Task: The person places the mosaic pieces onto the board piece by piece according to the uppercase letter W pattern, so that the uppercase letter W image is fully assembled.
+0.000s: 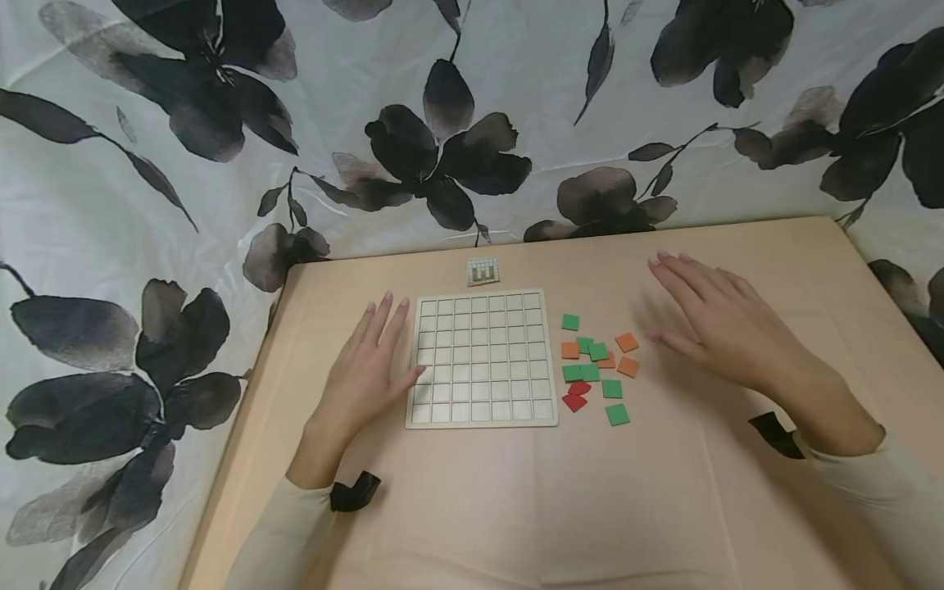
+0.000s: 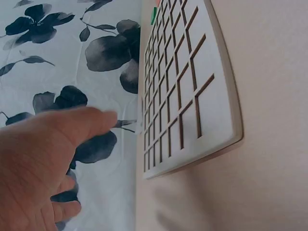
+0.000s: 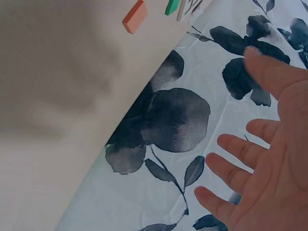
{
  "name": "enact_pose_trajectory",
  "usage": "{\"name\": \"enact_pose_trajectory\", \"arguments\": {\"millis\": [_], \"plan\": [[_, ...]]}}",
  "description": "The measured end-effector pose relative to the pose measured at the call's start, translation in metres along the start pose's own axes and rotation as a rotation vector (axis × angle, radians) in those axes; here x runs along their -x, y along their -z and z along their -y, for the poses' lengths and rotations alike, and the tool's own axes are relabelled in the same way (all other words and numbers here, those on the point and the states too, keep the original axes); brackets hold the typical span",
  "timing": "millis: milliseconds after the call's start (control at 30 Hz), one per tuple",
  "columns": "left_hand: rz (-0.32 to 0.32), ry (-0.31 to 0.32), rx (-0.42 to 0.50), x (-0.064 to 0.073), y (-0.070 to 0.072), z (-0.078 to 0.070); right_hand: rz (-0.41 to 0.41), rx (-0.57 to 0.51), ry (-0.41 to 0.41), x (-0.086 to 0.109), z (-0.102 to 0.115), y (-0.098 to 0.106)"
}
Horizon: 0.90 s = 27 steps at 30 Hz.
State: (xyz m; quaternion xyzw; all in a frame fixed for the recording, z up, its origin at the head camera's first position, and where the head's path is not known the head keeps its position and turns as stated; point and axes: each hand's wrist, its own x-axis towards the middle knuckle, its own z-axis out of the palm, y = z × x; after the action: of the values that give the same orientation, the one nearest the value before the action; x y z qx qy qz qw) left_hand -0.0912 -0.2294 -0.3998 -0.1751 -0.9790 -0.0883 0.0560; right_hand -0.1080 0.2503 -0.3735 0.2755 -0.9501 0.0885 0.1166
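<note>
A pale square board with a grid of cells lies in the middle of the table. My left hand hovers at its left side, fingers straight, the thumb over or near the board's edge; whether it touches I cannot tell. To the right of the board lie loose flat tiles: several green ones, several orange ones and two red pieces. My right hand is held to the right of the tiles with straight fingers, holding nothing. In the right wrist view an orange tile shows beyond the palm.
Behind the board lies a small card with a printed grid pattern. The light wooden table ends at the back against a white cloth with dark flowers, which also hangs at the left.
</note>
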Motion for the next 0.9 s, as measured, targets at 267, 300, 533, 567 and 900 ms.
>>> {"name": "enact_pose_trajectory", "arguments": {"millis": [267, 300, 533, 567, 900], "plan": [[0.036, 0.166, 0.310, -0.004, -0.009, 0.008, -0.039, -0.033, 0.048, -0.003, -0.005, -0.001], [0.044, 0.183, 0.341, -0.005, -0.009, 0.009, -0.033, -0.035, 0.049, -0.004, -0.004, -0.001], [0.125, 0.271, 0.480, -0.008, -0.011, 0.019, 0.020, -0.087, 0.007, -0.006, -0.003, -0.007], [0.136, 0.274, 0.488, -0.009, -0.012, 0.020, 0.024, -0.096, 0.001, -0.006, -0.003, -0.008], [0.193, 0.284, 0.558, -0.012, -0.024, 0.024, 0.077, -0.163, -0.046, -0.010, 0.001, -0.019]]}}
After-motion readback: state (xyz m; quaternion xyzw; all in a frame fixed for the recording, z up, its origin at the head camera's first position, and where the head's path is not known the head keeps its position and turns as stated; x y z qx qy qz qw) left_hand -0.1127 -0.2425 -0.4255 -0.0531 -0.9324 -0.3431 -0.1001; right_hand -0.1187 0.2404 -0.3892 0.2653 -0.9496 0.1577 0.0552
